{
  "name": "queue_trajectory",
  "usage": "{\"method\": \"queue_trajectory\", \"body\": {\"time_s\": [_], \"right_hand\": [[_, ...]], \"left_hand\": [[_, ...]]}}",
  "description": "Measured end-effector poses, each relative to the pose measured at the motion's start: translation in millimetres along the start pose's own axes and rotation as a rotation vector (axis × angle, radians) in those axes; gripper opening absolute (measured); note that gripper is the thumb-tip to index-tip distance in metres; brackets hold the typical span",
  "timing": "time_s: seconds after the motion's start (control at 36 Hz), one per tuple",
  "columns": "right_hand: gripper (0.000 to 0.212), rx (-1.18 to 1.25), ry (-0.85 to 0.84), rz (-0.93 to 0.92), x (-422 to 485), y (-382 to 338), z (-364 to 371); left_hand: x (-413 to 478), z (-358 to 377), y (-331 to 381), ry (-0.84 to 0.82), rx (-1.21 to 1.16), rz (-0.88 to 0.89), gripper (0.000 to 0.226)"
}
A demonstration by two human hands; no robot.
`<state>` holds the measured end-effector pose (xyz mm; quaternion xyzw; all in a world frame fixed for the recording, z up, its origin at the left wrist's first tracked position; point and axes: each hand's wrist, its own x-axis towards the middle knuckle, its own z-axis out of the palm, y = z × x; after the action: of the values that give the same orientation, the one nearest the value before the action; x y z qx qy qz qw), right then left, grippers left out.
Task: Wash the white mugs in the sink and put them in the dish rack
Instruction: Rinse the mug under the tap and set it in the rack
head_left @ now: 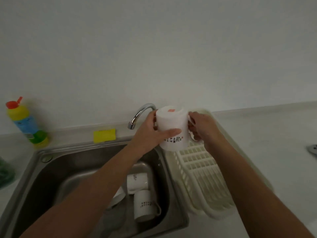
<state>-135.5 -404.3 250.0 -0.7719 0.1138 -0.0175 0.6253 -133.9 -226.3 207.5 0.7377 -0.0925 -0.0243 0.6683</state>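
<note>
I hold a white mug upside down over the far end of the cream dish rack. My left hand grips its body, thumb across the front. My right hand holds its handle. The mug has dark print near its rim and a red mark on its base. Two more white mugs lie in the steel sink: one on its side, another with dark print below it. A third white piece shows partly behind my left forearm.
A chrome tap arches just left of the held mug. A yellow sponge sits on the sink's back ledge. A colourful detergent bottle stands at the far left. Something green lies at the left edge. A metal fitting is at right.
</note>
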Motion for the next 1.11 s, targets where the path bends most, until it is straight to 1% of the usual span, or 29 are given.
{"method": "queue_trajectory", "body": {"time_s": [0.14, 0.19, 0.28, 0.33, 0.39, 0.42, 0.47, 0.56, 0.67, 0.81, 0.89, 0.94, 1.03, 1.11], "right_hand": [[0.033, 0.022, 0.107, 0.032, 31, 19, -55], [0.034, 0.012, 0.131, 0.065, 43, 34, -68], [0.029, 0.008, 0.153, 0.139, 62, 62, -81], [0.031, -0.043, 0.165, 0.172, 73, 81, -85], [0.033, -0.115, 0.147, 0.209, 80, 97, -87], [0.029, -0.141, 0.123, 0.234, 84, 104, -88], [0.016, -0.174, 0.074, 0.317, 90, 117, -90], [0.022, -0.162, 0.032, 0.422, 95, 130, -93], [0.023, -0.204, -0.006, 0.452, 95, 138, -91], [0.045, -0.247, -0.016, 0.438, 101, 152, -91], [0.060, -0.238, 0.013, 0.432, 102, 156, -90], [0.061, -0.284, 0.018, 0.431, 98, 150, -89], [0.056, -0.416, -0.025, 0.409, 96, 148, -87], [0.061, -0.490, -0.047, 0.420, 93, 140, -88]], "left_hand": [[49, 69, 11, -0.054, 0.093, 0.025, 0.086], [70, 90, 3, -0.076, 0.149, 0.004, 0.089], [96, 116, -16, -0.119, 0.153, -0.108, 0.093], [109, 128, -34, -0.150, 0.127, -0.197, 0.094], [119, 138, -53, -0.191, 0.127, -0.251, 0.100], [124, 143, -61, -0.211, 0.145, -0.270, 0.102], [129, 151, -73, -0.245, 0.197, -0.293, 0.098], [132, 157, -84, -0.268, 0.252, -0.304, 0.091], [134, 162, -92, -0.296, 0.301, -0.276, 0.087], [135, 168, -101, -0.276, 0.328, -0.250, 0.091], [135, 174, -105, -0.246, 0.355, -0.203, 0.091], [135, 176, -106, -0.221, 0.364, -0.189, 0.091], [133, 175, -107, -0.189, 0.388, -0.172, 0.091], [132, 174, -108, -0.170, 0.433, -0.158, 0.094]]}}
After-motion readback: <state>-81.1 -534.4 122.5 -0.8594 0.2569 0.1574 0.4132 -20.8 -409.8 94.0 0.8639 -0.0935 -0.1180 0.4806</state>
